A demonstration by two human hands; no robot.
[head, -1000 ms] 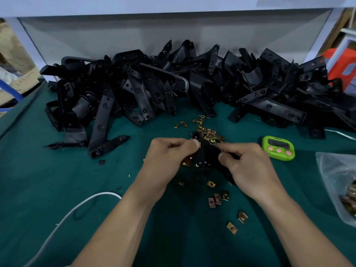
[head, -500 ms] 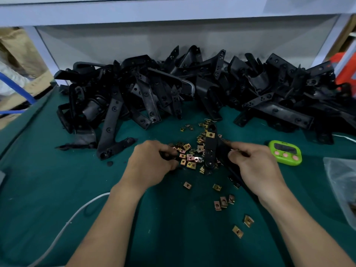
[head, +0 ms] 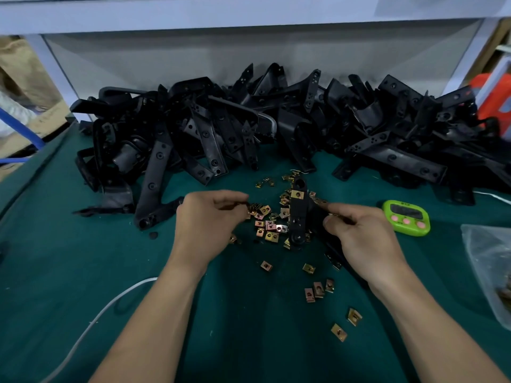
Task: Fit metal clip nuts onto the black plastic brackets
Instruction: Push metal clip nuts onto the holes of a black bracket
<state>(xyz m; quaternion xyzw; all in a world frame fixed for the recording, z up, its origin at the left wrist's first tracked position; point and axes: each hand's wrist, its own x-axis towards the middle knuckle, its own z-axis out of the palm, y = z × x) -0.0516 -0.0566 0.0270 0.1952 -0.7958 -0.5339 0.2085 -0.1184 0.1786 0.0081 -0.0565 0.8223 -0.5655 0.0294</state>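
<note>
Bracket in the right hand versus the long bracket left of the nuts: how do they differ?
The held bracket carries a brass clip nut near its far end; the long bracket shows only bare holes. The right hand grips the held bracket; no hand touches the long bracket. Both are black plastic.

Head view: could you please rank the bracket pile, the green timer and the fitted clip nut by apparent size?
1. bracket pile, by far the largest
2. green timer
3. fitted clip nut, smallest, at a depth similar to the timer's
</note>
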